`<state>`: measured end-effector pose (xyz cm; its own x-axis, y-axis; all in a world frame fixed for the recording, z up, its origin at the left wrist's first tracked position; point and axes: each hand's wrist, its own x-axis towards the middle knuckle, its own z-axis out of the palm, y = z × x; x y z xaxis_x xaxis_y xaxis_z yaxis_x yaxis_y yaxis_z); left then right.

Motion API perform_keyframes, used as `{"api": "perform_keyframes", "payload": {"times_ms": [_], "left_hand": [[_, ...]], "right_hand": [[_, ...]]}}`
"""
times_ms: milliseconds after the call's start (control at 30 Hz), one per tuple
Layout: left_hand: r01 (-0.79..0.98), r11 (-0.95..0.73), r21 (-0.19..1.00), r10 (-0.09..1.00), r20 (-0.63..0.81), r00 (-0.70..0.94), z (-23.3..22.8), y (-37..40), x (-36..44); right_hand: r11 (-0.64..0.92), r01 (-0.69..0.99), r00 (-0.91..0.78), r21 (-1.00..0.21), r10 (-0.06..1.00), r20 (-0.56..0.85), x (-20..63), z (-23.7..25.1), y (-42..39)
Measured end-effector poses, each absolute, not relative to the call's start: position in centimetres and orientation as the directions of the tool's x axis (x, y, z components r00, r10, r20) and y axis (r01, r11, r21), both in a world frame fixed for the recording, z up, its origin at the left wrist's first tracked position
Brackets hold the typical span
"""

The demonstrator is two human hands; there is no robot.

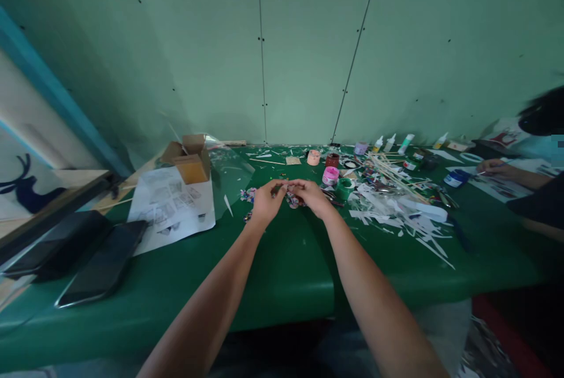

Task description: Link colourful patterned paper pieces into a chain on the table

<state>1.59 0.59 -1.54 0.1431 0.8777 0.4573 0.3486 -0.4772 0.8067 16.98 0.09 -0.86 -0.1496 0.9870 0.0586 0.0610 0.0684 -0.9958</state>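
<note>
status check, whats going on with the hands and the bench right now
Left hand and right hand pinched together on a small piece, too small to identify. Colourful bits beside them. Paper scraps and paint pots crowd the right.

A craft workshop: a green-covered table (286, 272) strewn with paper scraps (409, 222), paint pots (330, 175), glue bottles (390, 143) and wooden sticks (396, 175) just beyond the hands, against bare panel walls (308, 43).

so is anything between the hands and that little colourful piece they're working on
Nothing visible. The left hand and right hand already meet at the small colourful piece over the green table. The paint pots stand beyond them, not between.
</note>
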Motion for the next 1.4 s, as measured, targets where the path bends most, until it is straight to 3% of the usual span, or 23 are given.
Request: {"api": "perform_keyframes", "payload": {"times_ms": [67, 167, 267, 333, 400, 500, 667, 767, 833, 900, 967, 1067, 1200, 1267, 1400], "left_hand": [[0.205, -0.423, 0.883, 0.906, 0.411, 0.102, -1.7, 0.8, 1.7], [0.046, -0.342, 0.938, 0.940, 0.342, 0.022, -1.8, 1.0, 1.8], [-0.036, -0.283, 0.958, 0.959, 0.283, 0.003, -1.8, 1.1, 1.7], [-0.056, -0.267, 0.962, 0.963, 0.268, 0.006, -1.7, 1.1, 1.7], [-0.089, -0.287, 0.954, 0.958, 0.288, -0.002, -1.6, 1.1, 1.6], [-0.188, -0.306, 0.933, 0.952, 0.294, -0.090, -1.4, 1.3, 1.2], [-0.381, -0.213, 0.900, 0.974, 0.163, -0.160, -0.9, 1.7, 0.0], [-0.383, -0.245, 0.891, 0.968, 0.203, -0.149, -1.0, 1.9, -0.4], [-0.372, -0.250, 0.894, 0.968, 0.218, -0.127, -1.1, 1.9, -0.4], [-0.359, -0.233, 0.904, 0.972, 0.214, -0.092, -1.2, 1.9, -0.2], [-0.346, -0.207, 0.915, 0.978, 0.204, -0.045, -1.3, 1.8, 0.1], [-0.305, -0.183, 0.935, 0.979, 0.201, 0.028, -1.4, 1.5, 0.6], [-0.195, -0.180, 0.964, 0.976, 0.199, 0.085, -1.3, 0.9, 1.1], [-0.154, -0.173, 0.973, 0.975, 0.191, 0.112, -1.3, 0.7, 1.2], [-0.128, -0.172, 0.977, 0.971, 0.190, 0.146, -1.4, 0.6, 1.2]], "right_hand": [[0.158, 0.171, -0.126, -0.973, 0.983, 0.137, 17.3, -0.9, 0.3], [0.237, 0.515, 0.056, -0.824, 0.950, 0.308, 18.8, -1.0, 0.7], [-0.002, 0.842, 0.192, -0.540, 0.936, 0.295, 20.1, -1.3, 0.6], [-0.147, 0.921, 0.239, -0.361, 0.944, 0.226, 20.3, -1.4, 0.2], [-0.220, 0.935, 0.281, -0.277, 0.938, 0.205, 19.9, -1.3, -0.2], [-0.277, 0.926, 0.335, -0.255, 0.915, 0.223, 19.5, -1.2, -0.6], [-0.307, 0.911, 0.354, -0.275, 0.924, 0.142, 19.8, -1.2, -0.5], [-0.291, 0.907, 0.341, -0.306, 0.932, 0.125, 19.8, -1.5, -0.1], [-0.254, 0.899, 0.336, -0.357, 0.923, 0.188, 19.9, -1.6, 0.4], [-0.180, 0.859, 0.340, -0.479, 0.900, 0.272, 19.8, -1.7, 0.9], [-0.070, 0.728, 0.351, -0.682, 0.892, 0.284, 19.6, -1.7, 1.3], [0.108, 0.325, 0.283, -0.939, 0.937, 0.205, 18.4, -1.6, 1.3], [0.143, -0.178, 0.069, -0.974, 0.989, 0.133, 16.1, -1.6, 0.6], [0.116, -0.256, 0.009, -0.960, 0.993, 0.118, 15.4, -1.6, 0.3], [0.085, -0.257, -0.009, -0.963, 0.996, 0.091, 15.3, -1.7, 0.2]]}}
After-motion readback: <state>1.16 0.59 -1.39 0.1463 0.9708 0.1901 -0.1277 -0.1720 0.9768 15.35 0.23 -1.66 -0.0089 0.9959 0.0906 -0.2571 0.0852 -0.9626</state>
